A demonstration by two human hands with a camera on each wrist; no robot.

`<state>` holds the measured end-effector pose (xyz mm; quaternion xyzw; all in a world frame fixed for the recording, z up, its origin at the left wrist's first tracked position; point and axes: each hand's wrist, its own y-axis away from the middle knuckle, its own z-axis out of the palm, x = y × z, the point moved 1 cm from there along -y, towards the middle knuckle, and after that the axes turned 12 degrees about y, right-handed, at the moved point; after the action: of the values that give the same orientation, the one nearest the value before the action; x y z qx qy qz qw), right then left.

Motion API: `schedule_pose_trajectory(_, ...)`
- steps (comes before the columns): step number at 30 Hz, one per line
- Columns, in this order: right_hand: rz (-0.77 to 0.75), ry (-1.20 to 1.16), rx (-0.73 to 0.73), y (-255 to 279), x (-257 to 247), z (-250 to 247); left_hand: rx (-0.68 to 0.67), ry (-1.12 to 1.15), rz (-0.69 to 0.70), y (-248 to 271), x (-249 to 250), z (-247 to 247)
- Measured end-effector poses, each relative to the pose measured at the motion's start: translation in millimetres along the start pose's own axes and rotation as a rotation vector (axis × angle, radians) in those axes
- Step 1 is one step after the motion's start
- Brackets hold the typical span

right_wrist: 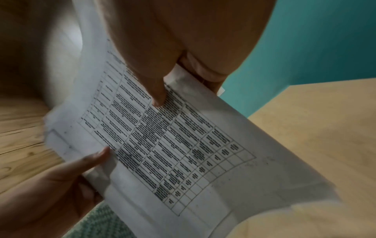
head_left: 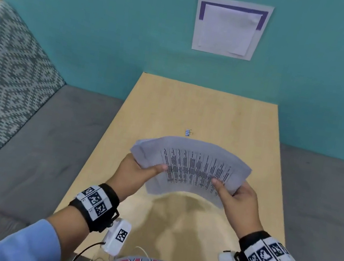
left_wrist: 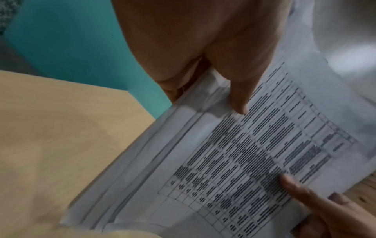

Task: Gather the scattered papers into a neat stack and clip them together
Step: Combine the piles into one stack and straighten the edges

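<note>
White papers (head_left: 192,165) crosswise (bowed upward)

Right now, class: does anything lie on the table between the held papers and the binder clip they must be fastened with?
Nothing visible does. Both hands, left hand and right hand, hold the papers; only bare table separates them from the binder clip.
</note>
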<state>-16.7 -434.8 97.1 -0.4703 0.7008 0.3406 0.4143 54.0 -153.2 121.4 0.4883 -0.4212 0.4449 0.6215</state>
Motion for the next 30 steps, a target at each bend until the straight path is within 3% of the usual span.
schedule_pose_trajectory(5, 0.081, 0.071, -0.035, -0.1, 9.4, 6.4, -0.015, -0.163, -0.048, -2.6, -9.4, -4.5)
schedule_pose_trajectory(12, 0.010, -0.075, 0.044, -8.6, -8.7, -4.1, 0.007, -0.073, 0.119, -3.5, 19.7, 2.4)
schedule_pose_trajectory(16, 0.129, 0.062, -0.056, -7.7, 16.1, 6.5, -0.110, -0.228, 0.040, -3.4, 9.1, -2.2)
schedule_pose_trajectory(20, 0.134, 0.048, -0.043, -12.3, 11.8, 5.3, -0.061, -0.300, 0.215, -7.3, 36.7, -6.2)
schedule_pose_trajectory(23, 0.060, 0.071, -0.041, -11.8, -6.8, -0.2, -0.096, -0.577, 0.370, -11.2, 75.1, -1.1)
schedule_pose_trajectory(27, -0.240, 0.217, -0.131, -11.5, -39.9, -10.6, -0.338, -1.272, 0.364, -13.2, 99.2, 22.8)
schedule_pose_trajectory(30, -0.298, 0.247, -0.160, -15.8, -53.1, -17.6, -0.429, -1.360, 0.336, -15.9, 93.6, 39.2)
